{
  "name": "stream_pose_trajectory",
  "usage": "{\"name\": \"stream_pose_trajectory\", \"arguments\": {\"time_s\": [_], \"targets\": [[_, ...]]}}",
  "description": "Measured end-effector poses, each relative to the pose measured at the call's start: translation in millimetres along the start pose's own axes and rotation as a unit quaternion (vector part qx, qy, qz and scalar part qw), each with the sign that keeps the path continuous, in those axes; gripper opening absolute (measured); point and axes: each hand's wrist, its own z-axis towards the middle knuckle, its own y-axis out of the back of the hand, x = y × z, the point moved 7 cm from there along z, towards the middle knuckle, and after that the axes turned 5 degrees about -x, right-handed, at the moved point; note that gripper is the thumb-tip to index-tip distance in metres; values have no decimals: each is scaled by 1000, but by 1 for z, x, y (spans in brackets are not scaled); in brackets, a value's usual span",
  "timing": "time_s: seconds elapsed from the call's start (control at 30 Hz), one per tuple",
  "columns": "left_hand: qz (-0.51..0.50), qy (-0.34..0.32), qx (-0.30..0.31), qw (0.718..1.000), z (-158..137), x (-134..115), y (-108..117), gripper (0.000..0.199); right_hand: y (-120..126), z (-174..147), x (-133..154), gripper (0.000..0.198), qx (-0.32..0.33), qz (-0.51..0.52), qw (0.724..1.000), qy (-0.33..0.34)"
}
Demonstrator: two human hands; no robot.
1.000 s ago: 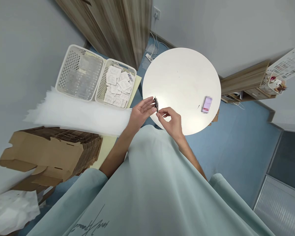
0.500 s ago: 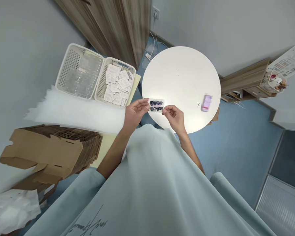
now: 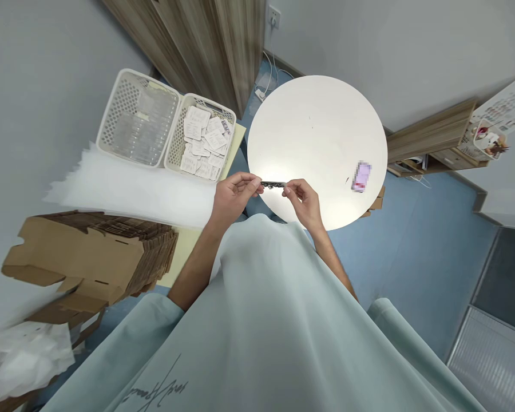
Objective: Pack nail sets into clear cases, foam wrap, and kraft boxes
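Note:
Between my two hands, over the near edge of the white round table (image 3: 317, 126), I hold a small card of dark press-on nails (image 3: 273, 184). It is turned almost edge-on, so its face hardly shows. My left hand (image 3: 234, 197) pinches its left end between thumb and fingers. At the right end, my right hand (image 3: 304, 200) grips it with thumb and forefinger, the other fingers curled.
Left of the table stand a white basket of clear plastic cases (image 3: 111, 123) and a basket of white cards (image 3: 175, 134). White foam sheets (image 3: 154, 194) and flattened cardboard boxes (image 3: 86, 246) lie nearer. A blurred purple item (image 3: 361, 176) rests on the table's right side.
The card has tilted from showing its two rows of dark nails to nearly edge-on. Both hands keep hold of its ends, and the view has shifted slightly.

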Motion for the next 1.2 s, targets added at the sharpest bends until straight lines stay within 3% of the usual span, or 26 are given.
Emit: {"name": "stream_pose_trajectory", "arguments": {"time_s": [0.17, 0.4, 0.53, 0.8, 0.9, 1.03, 1.2], "targets": [[-2, 30, 40, 999, -8, 6, 0, 52, 10, 6, -1, 51, -9, 3, 1000, 4], [56, 19, 75, 995, -10, 17, -3, 49, 21, 15, 9, 41, -9, -1, 999, 35], [74, 19, 74, 994, -10, 23, -7, 46, 21, 18, 6, 35, -6, 14, 999, 45], [41, 38, 71, 996, -3, 25, -13, 58, 26, 28, -7, 41, -18, -7, 1000, 23], [36, 42, 58, 997, 4, 27, -14, 59, 26, 30, -12, 44, -18, 4, 1000, 18], [43, 23, 23, 999, 20, 31, -12, 59, 17, 28, -27, 53, -1, 19, 999, -35], [27, 23, 20, 999, 37, 40, -11, 56, 10, 23, -29, 58, -14, 30, 999, -41]]}}
